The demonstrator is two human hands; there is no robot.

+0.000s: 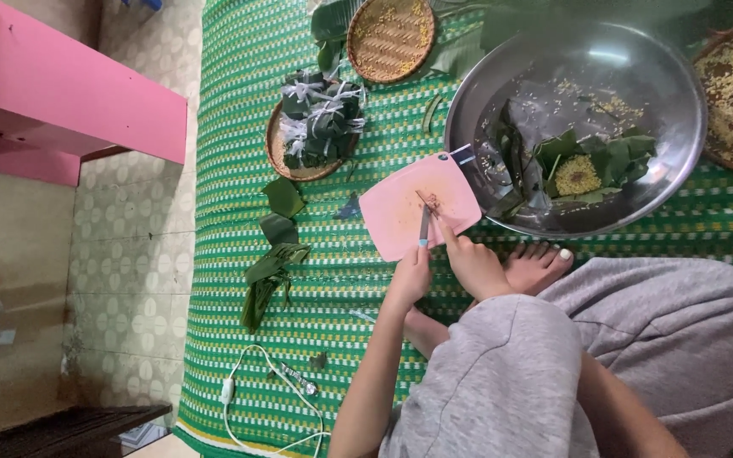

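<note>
Head view: left hand (pixel 410 276) grips a blue-handled knife (pixel 424 227) over small brownish bits on the pink cutting board (pixel 400 212).

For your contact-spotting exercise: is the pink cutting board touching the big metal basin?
Touching. The head view shows the pink cutting board with its far corner lying over the metal basin's near rim, no mat visible between them.

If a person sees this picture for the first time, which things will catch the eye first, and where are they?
Near the middle, the left hand holds a knife over a pink cutting board, and the right hand presses a small piece of food there. Beside the board, a large metal basin holds green leaves with yellow filling. Across the green striped mat, a round basket carries leaf-wrapped bundles tied with white string.
</note>
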